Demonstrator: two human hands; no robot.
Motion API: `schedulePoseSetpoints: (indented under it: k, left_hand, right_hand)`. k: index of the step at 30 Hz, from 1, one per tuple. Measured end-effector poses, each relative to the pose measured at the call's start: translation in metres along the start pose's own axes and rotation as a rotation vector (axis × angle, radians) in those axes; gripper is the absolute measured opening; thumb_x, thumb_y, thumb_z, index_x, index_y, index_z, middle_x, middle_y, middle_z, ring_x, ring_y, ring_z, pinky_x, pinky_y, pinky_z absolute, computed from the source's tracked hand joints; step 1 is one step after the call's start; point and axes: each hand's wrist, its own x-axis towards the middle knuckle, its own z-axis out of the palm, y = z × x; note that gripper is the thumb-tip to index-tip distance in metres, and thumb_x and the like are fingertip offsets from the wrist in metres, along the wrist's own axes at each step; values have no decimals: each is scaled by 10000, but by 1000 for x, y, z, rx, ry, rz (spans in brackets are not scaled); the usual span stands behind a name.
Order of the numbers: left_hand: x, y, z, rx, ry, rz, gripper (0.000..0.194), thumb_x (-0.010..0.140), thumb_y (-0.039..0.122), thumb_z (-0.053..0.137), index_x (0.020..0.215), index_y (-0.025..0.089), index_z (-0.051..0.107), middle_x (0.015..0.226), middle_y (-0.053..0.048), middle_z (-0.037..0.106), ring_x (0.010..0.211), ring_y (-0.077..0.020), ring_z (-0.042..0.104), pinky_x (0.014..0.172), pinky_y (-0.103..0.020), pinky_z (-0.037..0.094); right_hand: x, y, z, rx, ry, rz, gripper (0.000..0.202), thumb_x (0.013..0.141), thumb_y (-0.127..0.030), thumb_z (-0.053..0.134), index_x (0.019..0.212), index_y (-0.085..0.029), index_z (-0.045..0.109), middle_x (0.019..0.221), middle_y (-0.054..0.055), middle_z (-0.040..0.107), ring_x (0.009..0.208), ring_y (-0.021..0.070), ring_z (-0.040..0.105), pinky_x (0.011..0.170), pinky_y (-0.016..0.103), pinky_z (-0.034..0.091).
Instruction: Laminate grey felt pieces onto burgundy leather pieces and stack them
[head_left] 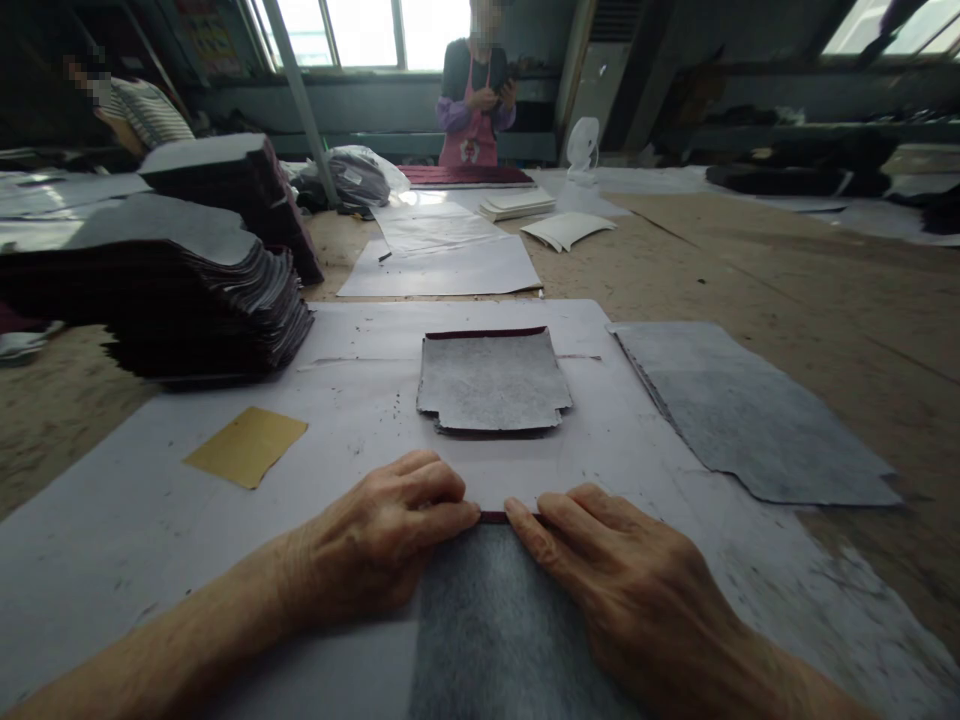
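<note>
A grey fabric piece (499, 620) lies flat in front of me, with a narrow dark red strip folded over along its far edge. My left hand (390, 530) has its fingers curled, thumb and fingers pinching the left end of that folded edge. On the right end, my right hand (626, 570) presses the same edge with thumb and bent fingers. Just beyond my hands sits a small stack of grey pieces (495, 380), notched at the near corners, its top one showing a dark red folded edge at the far side.
Tall stacks of dark cut fabric (210, 290) stand at the left. A yellowish card (247, 447) lies on the white paper (360, 465). More grey fabric (757, 410) is at the right. Across the table (750, 260), a person in a pink apron (471, 130) stands near a small white fan (583, 148).
</note>
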Motion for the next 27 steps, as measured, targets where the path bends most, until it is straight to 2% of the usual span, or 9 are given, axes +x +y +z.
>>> schedulePoseSetpoints:
  k: [4, 7, 11, 15, 17, 21, 27]
  left_hand:
    - [2, 2, 1, 37, -19, 50, 269, 796, 6, 391, 989, 95, 557, 829, -90, 539, 731, -162, 448, 643, -320, 437]
    - [4, 4, 2, 88, -50, 82, 252, 813, 28, 381, 994, 65, 552, 801, -95, 538, 723, -172, 447, 643, -339, 436]
    - [2, 6, -1, 127, -65, 96, 239, 831, 53, 364, 973, 67, 556, 777, -94, 542, 705, -180, 450, 628, -346, 437]
    - [-9, 4, -6, 49, -1, 6, 265, 798, 13, 372, 984, 89, 547, 823, -92, 548, 736, -165, 470, 644, -314, 452]
    - [-14, 3, -8, 25, 32, -41, 281, 778, -2, 387, 984, 100, 550, 830, -85, 547, 731, -155, 468, 639, -299, 449]
    - [-19, 2, -8, 40, 50, -58, 285, 755, -10, 402, 953, 101, 574, 806, -78, 543, 718, -153, 459, 640, -304, 443]
    - [-20, 0, -9, 67, 92, -80, 339, 759, -5, 398, 1025, 118, 567, 840, -82, 550, 746, -153, 479, 659, -306, 460]
  right_hand:
    - [9, -5, -5, -83, -61, -13, 367, 850, -48, 340, 1111, -136, 583, 855, 74, 607, 717, 186, 534, 598, 309, 497]
    - [21, -12, -6, -162, -33, -23, 348, 809, -23, 343, 968, -117, 638, 768, 86, 598, 656, 199, 517, 551, 330, 475]
    - [30, -18, 4, -41, 0, -58, 289, 799, -20, 355, 772, -105, 630, 727, 87, 576, 677, 203, 502, 606, 344, 472]
    - [26, -17, 13, 51, 26, -101, 295, 828, -17, 337, 710, -108, 591, 727, 77, 563, 671, 179, 483, 595, 299, 460]
    - [24, -14, 14, 75, 45, -102, 289, 850, -34, 338, 743, -105, 597, 719, 66, 557, 659, 166, 470, 580, 286, 454]
    - [24, -8, 13, 104, 57, -109, 325, 864, -54, 306, 1018, -56, 592, 799, 89, 584, 703, 167, 479, 603, 288, 477]
    - [28, -7, 9, 103, -102, -57, 463, 747, -1, 343, 1140, -107, 564, 851, 100, 570, 741, 173, 496, 612, 288, 483]
